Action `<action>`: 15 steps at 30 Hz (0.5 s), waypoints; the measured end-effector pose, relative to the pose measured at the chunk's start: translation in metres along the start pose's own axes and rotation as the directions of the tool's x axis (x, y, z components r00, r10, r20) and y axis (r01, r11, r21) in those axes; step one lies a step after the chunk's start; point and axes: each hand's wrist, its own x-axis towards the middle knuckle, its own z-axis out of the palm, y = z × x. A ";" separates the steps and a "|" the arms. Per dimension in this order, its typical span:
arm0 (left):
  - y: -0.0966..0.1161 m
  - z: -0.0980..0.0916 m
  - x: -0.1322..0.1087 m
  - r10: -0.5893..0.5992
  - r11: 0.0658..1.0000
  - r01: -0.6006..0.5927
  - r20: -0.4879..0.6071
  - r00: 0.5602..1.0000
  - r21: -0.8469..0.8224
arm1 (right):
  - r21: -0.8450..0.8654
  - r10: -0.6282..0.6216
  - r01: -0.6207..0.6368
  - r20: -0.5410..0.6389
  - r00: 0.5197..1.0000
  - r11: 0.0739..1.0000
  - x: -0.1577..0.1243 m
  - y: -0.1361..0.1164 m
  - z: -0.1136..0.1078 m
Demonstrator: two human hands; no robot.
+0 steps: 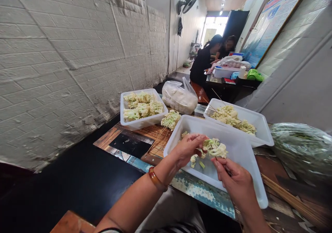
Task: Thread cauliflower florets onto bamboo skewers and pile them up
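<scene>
My left hand (189, 150), with a brown bangle at the wrist, has its fingers closed on the left side of some pale cauliflower florets (216, 149). Just below and to the right, my right hand (234, 174) pinches a thin skewer whose visible bit is dark; most of it is hidden by the fingers. The florets sit at the skewer's upper end. Both hands are over a white plastic tub (238, 157) with a few loose cauliflower pieces (194, 160) in it. Left of that tub, skewered cauliflower (170, 119) lies on the table with its sticks toward me.
Two more white tubs, one at back left (140, 123) and one at back right (261, 129), hold skewered cauliflower. Between them stands a filled plastic bag (179, 96). Bare skewers (293, 200) and bagged greens (302, 146) lie at right. Two people (204, 63) work farther back.
</scene>
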 end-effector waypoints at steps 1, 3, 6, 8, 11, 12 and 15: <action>-0.001 0.000 0.001 0.006 1.000 -0.006 0.018 1.000 0.011 | -0.016 -0.011 0.011 -0.006 1.000 1.000 0.001 -0.001 0.000; -0.003 0.002 0.002 0.011 1.000 -0.012 0.040 0.999 0.027 | -0.042 -0.035 0.034 -0.007 0.999 0.999 0.002 -0.003 0.001; -0.003 0.004 0.003 0.017 1.000 -0.017 0.016 1.000 0.010 | -0.021 -0.043 0.044 0.040 0.998 0.999 0.002 -0.004 0.000; -0.003 0.004 0.003 0.033 0.999 -0.034 -0.031 0.999 -0.016 | 0.002 -0.033 0.033 0.087 0.996 0.999 0.002 -0.004 0.000; -0.002 0.004 0.003 0.038 0.998 -0.042 -0.078 0.996 -0.047 | -0.007 -0.028 0.029 0.130 0.991 1.000 0.001 -0.003 -0.001; -0.002 0.004 0.004 0.034 0.998 -0.038 -0.082 0.996 -0.048 | -0.017 -0.034 0.037 0.129 0.991 0.999 0.000 -0.003 -0.001; -0.004 0.004 0.005 0.036 0.999 -0.039 -0.091 0.995 -0.025 | -0.059 -0.082 0.086 0.071 0.994 0.995 0.001 -0.002 0.000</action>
